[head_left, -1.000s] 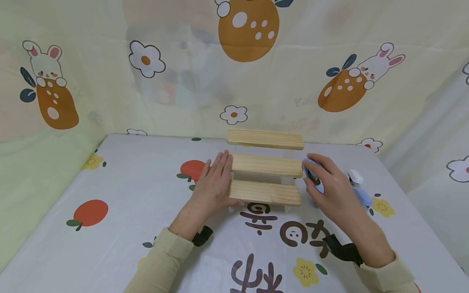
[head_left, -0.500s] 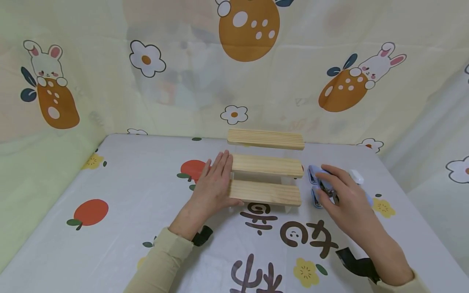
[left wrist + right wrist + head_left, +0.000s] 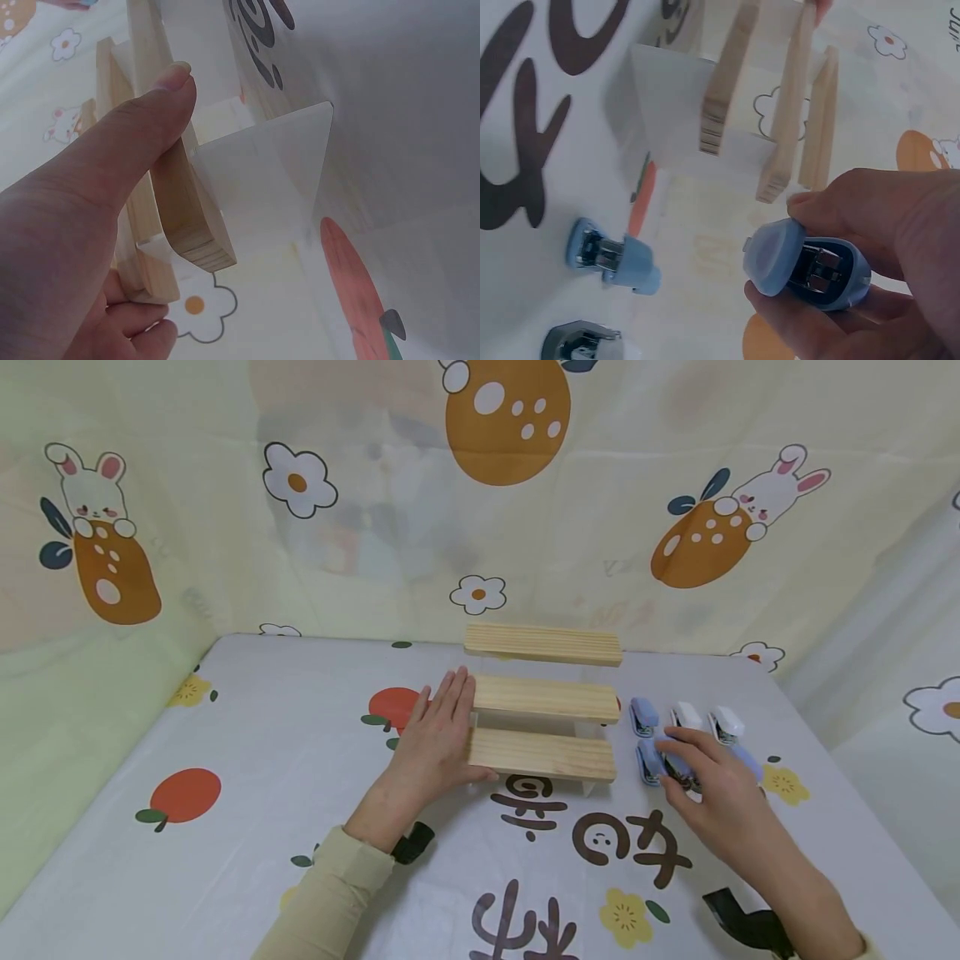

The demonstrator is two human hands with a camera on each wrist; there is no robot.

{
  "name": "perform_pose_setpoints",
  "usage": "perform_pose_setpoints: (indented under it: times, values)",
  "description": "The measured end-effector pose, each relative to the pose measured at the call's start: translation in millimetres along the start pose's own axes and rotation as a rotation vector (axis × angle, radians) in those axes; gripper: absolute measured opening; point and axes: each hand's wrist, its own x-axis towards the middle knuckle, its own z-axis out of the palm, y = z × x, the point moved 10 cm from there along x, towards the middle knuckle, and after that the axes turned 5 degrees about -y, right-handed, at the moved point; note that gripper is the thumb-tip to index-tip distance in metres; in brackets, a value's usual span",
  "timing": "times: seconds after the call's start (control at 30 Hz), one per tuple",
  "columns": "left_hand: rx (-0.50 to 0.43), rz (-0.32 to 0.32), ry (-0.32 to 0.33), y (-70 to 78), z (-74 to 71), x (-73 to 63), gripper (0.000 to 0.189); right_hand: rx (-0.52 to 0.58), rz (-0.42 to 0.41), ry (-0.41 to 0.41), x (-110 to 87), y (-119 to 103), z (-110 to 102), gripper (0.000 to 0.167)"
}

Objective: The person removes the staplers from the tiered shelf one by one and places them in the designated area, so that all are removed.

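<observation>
My left hand [image 3: 435,727] lies against the left ends of a stepped rack's lower two wooden planks; its thumb [image 3: 127,142] presses along the lowest plank [image 3: 543,753]. Above are the middle plank [image 3: 547,697] and the top plank [image 3: 543,643]. Right of the rack, my right hand [image 3: 720,793] pinches a small blue stapler [image 3: 810,266] between thumb and fingers. From these views I cannot tell whether it touches the table. Around that hand stand other mini staplers: a blue stapler [image 3: 643,717], another blue one [image 3: 649,762], a white stapler [image 3: 686,716] and a second white one [image 3: 726,724].
Beneath the planks, white side panels [image 3: 262,176] hold up the rack. A printed cloth covers the table [image 3: 285,777], and a patterned curtain [image 3: 375,552] hangs behind it. Part of one more blue stapler [image 3: 748,763] shows behind the right hand.
My right hand has moved away from the rack's right side, rightward and closer to me, with a stapler in its fingers. Staplers it had covered now show. The left hand has stayed still.
</observation>
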Motion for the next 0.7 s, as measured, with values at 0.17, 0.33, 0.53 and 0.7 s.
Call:
perform_pose_setpoints:
  times: [0.17, 0.33, 0.53, 0.7]
  values:
    - [-0.003, -0.003, -0.009, -0.4, 0.5, 0.2, 0.134, -0.008, 0.025, -0.073, -4.2, 4, 9, 0.041]
    - [0.008, -0.004, -0.013, -1.0, 1.6, 0.5, 0.134, -0.009, 0.051, -0.147, -8.0, 7, 18, 0.04]
    - [-0.002, -0.003, -0.004, -0.6, 0.9, 0.1, 0.134, 0.014, 0.123, -0.281, -12.9, 17, 33, 0.038]
    - [-0.007, 0.0, -0.003, 0.0, 0.7, 0.3, 0.134, 0.018, 0.13, -0.312, -17.3, 20, 41, 0.034]
